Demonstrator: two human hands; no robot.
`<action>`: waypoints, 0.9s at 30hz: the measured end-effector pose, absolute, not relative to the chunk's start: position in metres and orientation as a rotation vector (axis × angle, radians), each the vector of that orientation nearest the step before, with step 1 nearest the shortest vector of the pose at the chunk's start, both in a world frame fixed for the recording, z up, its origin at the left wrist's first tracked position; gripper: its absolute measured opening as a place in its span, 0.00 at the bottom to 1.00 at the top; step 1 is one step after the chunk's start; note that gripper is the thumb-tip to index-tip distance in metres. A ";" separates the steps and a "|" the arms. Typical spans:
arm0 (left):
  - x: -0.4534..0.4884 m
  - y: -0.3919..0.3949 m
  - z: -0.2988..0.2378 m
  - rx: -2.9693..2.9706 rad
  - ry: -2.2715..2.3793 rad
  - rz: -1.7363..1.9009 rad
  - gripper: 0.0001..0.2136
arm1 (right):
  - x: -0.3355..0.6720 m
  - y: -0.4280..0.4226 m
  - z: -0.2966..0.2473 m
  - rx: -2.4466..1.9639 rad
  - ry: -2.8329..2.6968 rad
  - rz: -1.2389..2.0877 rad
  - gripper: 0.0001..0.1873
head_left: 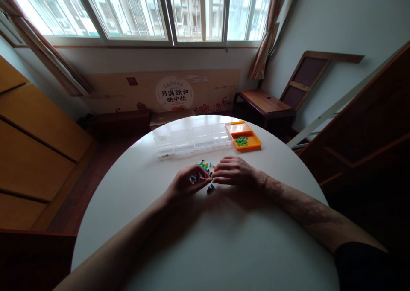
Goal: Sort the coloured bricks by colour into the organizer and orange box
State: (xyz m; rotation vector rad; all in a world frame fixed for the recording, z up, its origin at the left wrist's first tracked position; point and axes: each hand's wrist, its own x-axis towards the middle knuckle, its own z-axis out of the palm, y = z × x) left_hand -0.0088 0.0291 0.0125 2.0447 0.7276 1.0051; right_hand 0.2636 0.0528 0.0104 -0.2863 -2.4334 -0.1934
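While the grip of the left hand looks pinched on a tiny green piece, left of the orange tray and on its near side, the right hand, closer to that tray, meets the piece from its tray side, hold unclear, long axis unreadable.

On a table, small blocks lie just behind the left hand, left of the right hand; a few sit nearer. Farther back, boxes stretch left to right; right of them, a tray holds more blocks. A chair stands far right.
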 end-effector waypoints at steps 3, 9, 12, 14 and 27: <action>-0.009 0.029 0.012 2.060 0.722 0.999 0.10 | 0.264 0.054 0.008 -0.267 -2.431 -0.190 0.09; -0.007 0.029 0.011 2.061 0.743 0.997 0.12 | 0.264 0.055 0.005 -0.262 -2.432 -0.186 0.09; -0.007 0.028 0.011 2.069 0.749 0.990 0.12 | 0.266 0.054 0.006 -0.265 -2.446 -0.186 0.08; -0.007 0.028 0.010 2.074 0.757 0.997 0.12 | 0.267 0.054 0.006 -0.277 -2.454 -0.195 0.08; -0.017 0.030 0.017 2.255 0.864 1.051 0.08 | 0.279 0.065 -0.001 -0.522 -2.336 -0.168 0.06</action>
